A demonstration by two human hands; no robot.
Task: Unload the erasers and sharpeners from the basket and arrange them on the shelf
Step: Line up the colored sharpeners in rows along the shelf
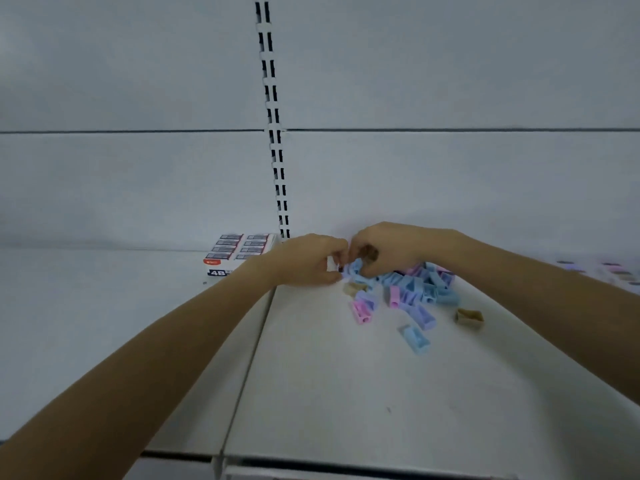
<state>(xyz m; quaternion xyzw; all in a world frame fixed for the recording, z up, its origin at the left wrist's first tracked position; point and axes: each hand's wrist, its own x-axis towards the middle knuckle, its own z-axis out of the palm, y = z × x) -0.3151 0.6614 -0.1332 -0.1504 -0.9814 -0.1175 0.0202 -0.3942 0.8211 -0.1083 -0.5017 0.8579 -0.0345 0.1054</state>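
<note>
A loose heap of small plastic sharpeners [415,289], blue, pink, lilac and tan, lies on the white shelf [329,393] near its back wall. My left hand [308,259] and my right hand [384,249] meet at the heap's left end, both with curled fingers. The right hand grips a tan sharpener [369,252] and touches blue ones below it. The left hand's fingertips pinch something small at the same spot; what it is I cannot make out. A box of 4B erasers [235,252] stands left of the hands. No basket is in view.
A slotted upright [273,133] runs down the back wall above the hands. A seam [249,358] divides two shelf boards. More small pastel items [602,270] lie blurred at the far right. The shelf's front edge [346,465] runs along the bottom.
</note>
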